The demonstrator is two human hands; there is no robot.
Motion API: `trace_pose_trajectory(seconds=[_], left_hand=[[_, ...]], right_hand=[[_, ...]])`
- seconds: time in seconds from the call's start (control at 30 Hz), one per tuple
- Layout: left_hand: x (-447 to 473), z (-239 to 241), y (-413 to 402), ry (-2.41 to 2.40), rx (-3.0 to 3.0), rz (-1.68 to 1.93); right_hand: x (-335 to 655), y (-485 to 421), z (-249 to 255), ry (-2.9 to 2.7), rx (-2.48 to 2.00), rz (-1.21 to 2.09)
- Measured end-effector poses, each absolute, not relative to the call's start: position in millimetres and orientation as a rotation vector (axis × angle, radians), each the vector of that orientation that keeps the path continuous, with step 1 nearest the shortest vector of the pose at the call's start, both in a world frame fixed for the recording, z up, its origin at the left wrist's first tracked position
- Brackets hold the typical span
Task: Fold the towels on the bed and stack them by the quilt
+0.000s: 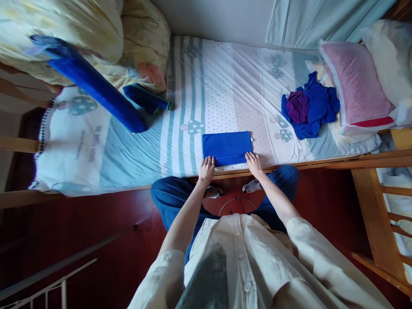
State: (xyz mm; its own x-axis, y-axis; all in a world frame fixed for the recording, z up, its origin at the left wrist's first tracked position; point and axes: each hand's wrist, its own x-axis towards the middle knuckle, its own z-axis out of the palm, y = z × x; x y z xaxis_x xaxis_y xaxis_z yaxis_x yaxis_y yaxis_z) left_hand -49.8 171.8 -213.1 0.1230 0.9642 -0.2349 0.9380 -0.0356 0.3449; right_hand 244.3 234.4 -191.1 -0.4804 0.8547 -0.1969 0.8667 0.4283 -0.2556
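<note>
A blue cloth (pixel 227 147), folded into a flat rectangle, lies on the bed near its front edge. My left hand (pixel 206 168) rests at the cloth's near left corner, fingers stretched out on it. My right hand (pixel 254 163) rests at the near right corner in the same way, fingers flat. Neither hand grips the cloth. A heap of crumpled blue and purple clothes (pixel 308 106) lies to the right on the bed, apart from both hands.
The bed sheet (pixel 199 90) is striped and printed with mushrooms. A rolled blue cloth (pixel 96 86) and a dark blue folded piece (pixel 146 99) lie at left beside yellow bedding (pixel 96 30). A pink pillow (pixel 355 81) sits at right. A wooden frame (pixel 380 214) stands at right.
</note>
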Motion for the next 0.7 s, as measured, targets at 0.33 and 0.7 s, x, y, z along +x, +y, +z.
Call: trace_pose_trajectory(seconds=[0.33,0.7], left_hand=[[-56,-212,162,1.788,2.022,0.114],[-51,-192,137,1.815,1.889,0.215]], right_hand=[[248,231,-185,2.601,1.548,-0.467],[264,206,-175,2.553,1.67,-0.695]])
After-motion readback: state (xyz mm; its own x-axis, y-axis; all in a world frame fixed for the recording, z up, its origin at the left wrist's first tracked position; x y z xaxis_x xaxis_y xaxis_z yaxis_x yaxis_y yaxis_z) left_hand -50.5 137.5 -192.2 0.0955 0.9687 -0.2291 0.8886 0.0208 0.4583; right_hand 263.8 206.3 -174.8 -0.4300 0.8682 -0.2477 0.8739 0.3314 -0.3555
